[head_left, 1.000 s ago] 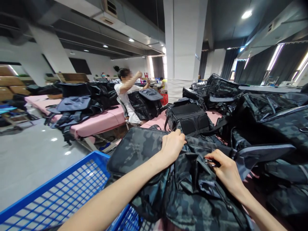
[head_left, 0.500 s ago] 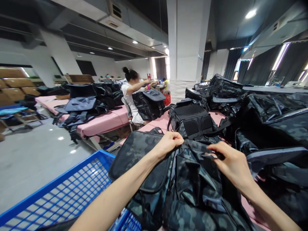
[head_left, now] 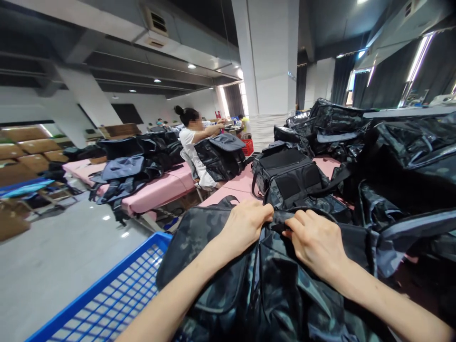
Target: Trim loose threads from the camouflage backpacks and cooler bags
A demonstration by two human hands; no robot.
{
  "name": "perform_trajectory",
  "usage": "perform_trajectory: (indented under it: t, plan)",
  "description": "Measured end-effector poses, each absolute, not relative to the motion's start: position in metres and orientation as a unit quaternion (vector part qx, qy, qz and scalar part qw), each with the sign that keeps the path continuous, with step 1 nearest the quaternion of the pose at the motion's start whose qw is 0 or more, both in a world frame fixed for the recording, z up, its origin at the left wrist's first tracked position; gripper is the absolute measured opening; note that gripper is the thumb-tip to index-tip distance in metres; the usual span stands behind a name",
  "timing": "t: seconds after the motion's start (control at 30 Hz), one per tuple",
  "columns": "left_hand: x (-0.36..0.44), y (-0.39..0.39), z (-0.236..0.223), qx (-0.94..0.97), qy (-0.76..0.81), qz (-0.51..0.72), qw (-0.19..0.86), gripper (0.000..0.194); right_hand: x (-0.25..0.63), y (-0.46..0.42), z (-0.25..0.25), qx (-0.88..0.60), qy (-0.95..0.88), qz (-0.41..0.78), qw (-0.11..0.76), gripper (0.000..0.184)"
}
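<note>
Head view: camouflage bag (head_left: 285, 280) seen at near end of pink table (head_left: 231, 186), beside blue crate (head_left: 107, 278). Its upper edge is pinched by left hand (head_left: 247, 221) and right hand (head_left: 317, 240), fingers curled tight, tips partly hidden.

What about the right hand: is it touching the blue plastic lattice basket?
No, the right hand touches the dark camouflage fabric bag, well apart from the blue plastic lattice basket on the left.

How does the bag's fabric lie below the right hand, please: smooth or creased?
Creased: below the right hand, the bag shows uneven folds with dark hollows between them.
</note>
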State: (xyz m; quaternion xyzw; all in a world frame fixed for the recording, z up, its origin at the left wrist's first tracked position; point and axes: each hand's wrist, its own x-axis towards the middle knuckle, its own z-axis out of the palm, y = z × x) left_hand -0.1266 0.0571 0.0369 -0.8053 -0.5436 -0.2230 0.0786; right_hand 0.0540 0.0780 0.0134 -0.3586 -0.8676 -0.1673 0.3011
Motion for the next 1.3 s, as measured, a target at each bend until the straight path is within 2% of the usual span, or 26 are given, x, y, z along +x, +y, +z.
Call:
perform_trajectory:
  t: [0.1, 0.2, 0.7, 1.0, 1.3]
  plan:
    - [-0.124, 0.060, 0.035, -0.814, -0.525, -0.170, 0.182, 0.020, 0.051, 0.078, 0.010, -0.352, -0.866, -0.163, 0.315, 0.013]
    - [-0.126, 0.063, 0.031, -0.805, -0.527, -0.181, 0.206, 0.020, 0.048, 0.079, 0.009, -0.351, -0.867, -0.158, 0.315, 0.013]
    - [-0.134, 0.056, 0.032, -0.777, -0.557, -0.292, 0.040, 0.020, 0.034, 0.080, 0.010, -0.342, -0.879, -0.124, 0.307, 0.015]
    - [-0.138, 0.044, 0.041, -0.792, -0.553, -0.258, -0.025, 0.017, 0.038, 0.078, 0.004, -0.329, -0.879, -0.120, 0.324, 0.014]
    - [-0.132, 0.045, 0.045, -0.778, -0.582, -0.234, -0.037, 0.020, 0.040, 0.080, 0.002, -0.319, -0.877, -0.127, 0.337, 0.013]
